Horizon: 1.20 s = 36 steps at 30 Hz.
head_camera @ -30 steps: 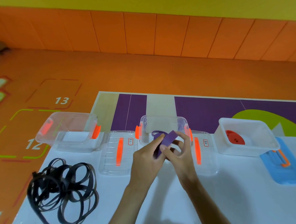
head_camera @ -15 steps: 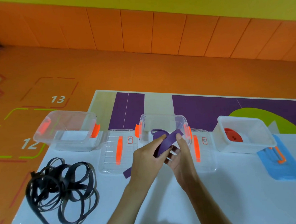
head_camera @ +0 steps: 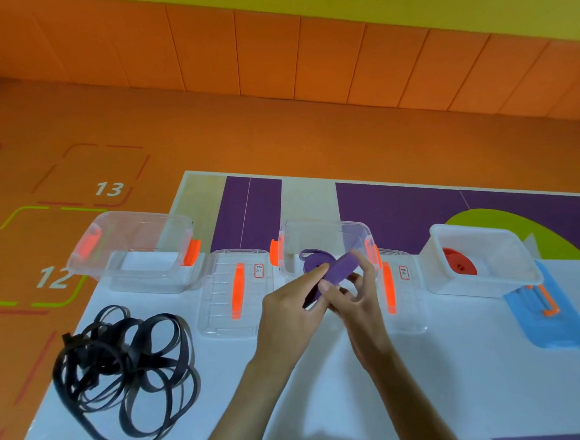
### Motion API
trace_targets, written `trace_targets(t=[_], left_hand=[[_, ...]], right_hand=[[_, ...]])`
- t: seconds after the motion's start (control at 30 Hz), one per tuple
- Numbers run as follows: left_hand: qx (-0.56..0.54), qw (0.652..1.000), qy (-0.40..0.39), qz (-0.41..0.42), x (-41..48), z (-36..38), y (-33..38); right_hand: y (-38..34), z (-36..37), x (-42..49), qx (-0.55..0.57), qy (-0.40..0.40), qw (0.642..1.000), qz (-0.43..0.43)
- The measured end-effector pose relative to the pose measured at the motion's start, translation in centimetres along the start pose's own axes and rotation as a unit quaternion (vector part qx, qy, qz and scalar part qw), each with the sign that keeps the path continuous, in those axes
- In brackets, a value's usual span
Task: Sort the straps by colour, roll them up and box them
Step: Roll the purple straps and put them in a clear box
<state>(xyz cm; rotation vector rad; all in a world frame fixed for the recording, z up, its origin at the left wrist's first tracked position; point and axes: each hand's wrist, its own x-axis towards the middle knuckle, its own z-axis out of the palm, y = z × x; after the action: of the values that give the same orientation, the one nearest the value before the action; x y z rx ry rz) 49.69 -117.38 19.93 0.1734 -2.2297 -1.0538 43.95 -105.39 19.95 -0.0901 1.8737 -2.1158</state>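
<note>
While your 2 hands pinch the purple strap (head_camera: 340, 267), its long axis slants from your left hand (head_camera: 288, 311), low and near you, up toward the middle clear box (head_camera: 323, 229) just behind. Your right hand (head_camera: 354, 299) holds the far end between thumb and forefinger and sits nearer the box, so it looks the better hand to lead the drop. The black straps (head_camera: 124, 372) lie well apart on your left.
</note>
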Motion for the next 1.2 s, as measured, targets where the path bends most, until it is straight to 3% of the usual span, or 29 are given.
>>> trace_targets(t=[0.07, 0.17, 0.23, 0.33, 0.4, 0.53, 0.73, 0.83, 0.93, 1.2], left_hand=[[-0.009, 1.0, -0.007, -0.002, 0.0, -0.1, -0.1], [-0.036, 0.999, -0.028, -0.026, -0.2, -0.6, -0.4], [-0.034, 0.998, -0.037, -0.043, -0.2, -1.1, -0.8], [-0.017, 0.998, -0.047, -0.037, -0.2, -1.4, -1.3], [-0.024, 0.998, -0.043, -0.044, -0.1, -1.6, -1.2], [-0.048, 0.998, -0.016, -0.032, -0.1, -2.1, -1.1], [-0.064, 0.997, -0.013, -0.048, -0.2, -2.3, -1.5], [-0.09, 0.995, -0.014, -0.051, -0.4, -2.5, -1.6], [-0.093, 0.995, 0.019, -0.034, -1.1, -2.6, -2.3], [-0.115, 0.991, 0.003, -0.062, -0.6, -3.4, -2.2]], right_hand=[[0.1, 0.3, 0.1, 0.014, 0.007, 1.0, -0.01], [-0.2, 1.1, -0.4, 0.092, -0.021, 0.994, 0.048], [-0.4, 1.5, -0.7, 0.079, -0.025, 0.995, 0.063], [-0.1, 1.6, -0.5, -0.04, -0.001, 0.999, -0.025], [-0.3, 1.7, -0.5, -0.062, 0.018, 0.996, -0.069], [-0.3, 1.9, -0.4, 0.04, 0.014, 0.999, 0.012], [0.6, 2.6, -0.4, -0.033, 0.028, 0.999, -0.014], [0.5, 2.7, -0.3, 0.068, 0.045, 0.995, 0.052], [0.1, 2.8, -0.3, 0.09, 0.029, 0.989, 0.113], [-0.6, 3.4, -0.5, 0.04, 0.011, 0.998, 0.051]])
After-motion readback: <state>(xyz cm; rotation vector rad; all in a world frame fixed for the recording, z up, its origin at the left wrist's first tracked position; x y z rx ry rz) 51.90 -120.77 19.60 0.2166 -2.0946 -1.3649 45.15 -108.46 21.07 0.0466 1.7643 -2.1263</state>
